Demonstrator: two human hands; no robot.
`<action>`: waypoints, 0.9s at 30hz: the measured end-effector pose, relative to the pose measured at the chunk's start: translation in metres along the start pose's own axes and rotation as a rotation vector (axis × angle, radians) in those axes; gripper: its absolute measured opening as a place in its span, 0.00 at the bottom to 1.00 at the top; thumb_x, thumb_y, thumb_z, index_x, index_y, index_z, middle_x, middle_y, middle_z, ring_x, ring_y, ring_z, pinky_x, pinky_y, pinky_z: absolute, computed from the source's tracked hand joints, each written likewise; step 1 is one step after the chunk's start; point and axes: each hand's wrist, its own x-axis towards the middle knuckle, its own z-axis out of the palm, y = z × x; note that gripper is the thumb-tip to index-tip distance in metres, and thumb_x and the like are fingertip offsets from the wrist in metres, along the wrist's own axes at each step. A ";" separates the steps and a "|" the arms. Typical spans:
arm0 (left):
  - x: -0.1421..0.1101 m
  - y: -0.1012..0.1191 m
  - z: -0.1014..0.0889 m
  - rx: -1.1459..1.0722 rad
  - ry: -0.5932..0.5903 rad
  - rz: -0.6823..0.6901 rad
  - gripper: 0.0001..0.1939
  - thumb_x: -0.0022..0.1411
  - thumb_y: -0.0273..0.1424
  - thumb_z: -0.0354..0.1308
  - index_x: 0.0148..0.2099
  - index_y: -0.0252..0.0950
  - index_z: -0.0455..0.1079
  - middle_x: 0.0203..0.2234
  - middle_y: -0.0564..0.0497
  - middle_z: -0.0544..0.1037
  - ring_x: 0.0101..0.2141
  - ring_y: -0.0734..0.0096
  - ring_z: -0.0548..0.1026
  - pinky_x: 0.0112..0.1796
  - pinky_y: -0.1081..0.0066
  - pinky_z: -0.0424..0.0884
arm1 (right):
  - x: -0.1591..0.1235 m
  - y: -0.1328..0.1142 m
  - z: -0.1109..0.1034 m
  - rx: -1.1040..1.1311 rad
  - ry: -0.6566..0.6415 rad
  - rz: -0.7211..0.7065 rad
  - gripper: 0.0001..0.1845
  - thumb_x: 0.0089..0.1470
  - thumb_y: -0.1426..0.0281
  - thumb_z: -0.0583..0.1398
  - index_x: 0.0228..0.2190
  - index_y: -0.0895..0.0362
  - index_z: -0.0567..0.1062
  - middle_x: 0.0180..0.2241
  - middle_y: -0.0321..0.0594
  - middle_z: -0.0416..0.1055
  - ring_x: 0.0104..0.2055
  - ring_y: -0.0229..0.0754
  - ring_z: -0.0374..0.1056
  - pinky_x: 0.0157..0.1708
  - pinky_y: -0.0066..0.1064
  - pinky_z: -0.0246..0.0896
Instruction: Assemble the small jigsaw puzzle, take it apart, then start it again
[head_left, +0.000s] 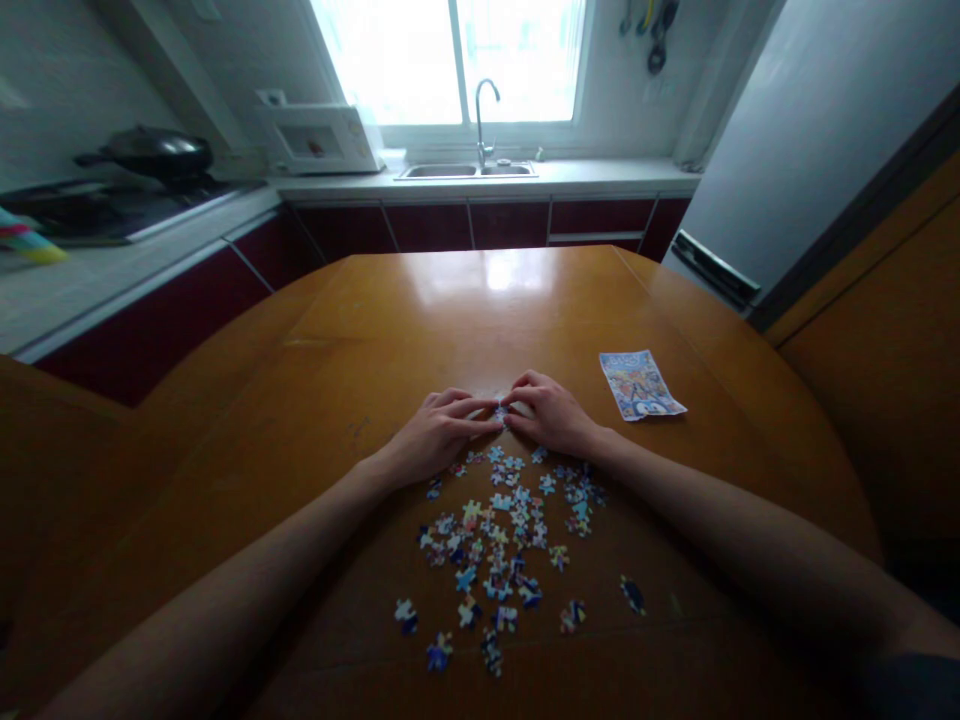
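Observation:
My left hand [442,430] and my right hand [550,413] meet over the middle of the table, fingertips almost touching. Between them is a small cluster of jigsaw pieces [501,411], gripped from both sides by thumbs and fingers. The fingers partly cover it, so how the pieces fit together cannot be made out. Many loose jigsaw pieces [499,535] lie scattered on the wood nearer to me, some close beside my wrists. To the right of my right hand lies a creased printed picture sheet [641,385], flat on the table.
The wooden table [360,350] has a rounded edge. Past it stand a counter with a sink [442,171] and tap, a white microwave [322,138], and a stove at left carrying a dark lidded pan [157,153]. A fridge [817,140] rises at right.

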 end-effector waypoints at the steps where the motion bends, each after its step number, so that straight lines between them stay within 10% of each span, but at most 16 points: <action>1: 0.000 0.000 0.000 -0.005 0.004 -0.001 0.21 0.72 0.31 0.51 0.61 0.61 0.67 0.60 0.58 0.71 0.52 0.59 0.68 0.51 0.55 0.65 | 0.000 0.000 -0.002 0.005 -0.009 -0.007 0.09 0.57 0.66 0.65 0.41 0.52 0.81 0.43 0.42 0.73 0.45 0.44 0.69 0.47 0.37 0.63; 27: 0.005 0.006 -0.004 -0.191 0.180 -0.104 0.19 0.69 0.25 0.50 0.57 0.44 0.73 0.52 0.50 0.78 0.49 0.63 0.73 0.51 0.56 0.71 | 0.001 0.000 -0.007 -0.060 -0.072 -0.035 0.14 0.56 0.61 0.66 0.45 0.49 0.80 0.46 0.42 0.73 0.46 0.46 0.69 0.47 0.39 0.63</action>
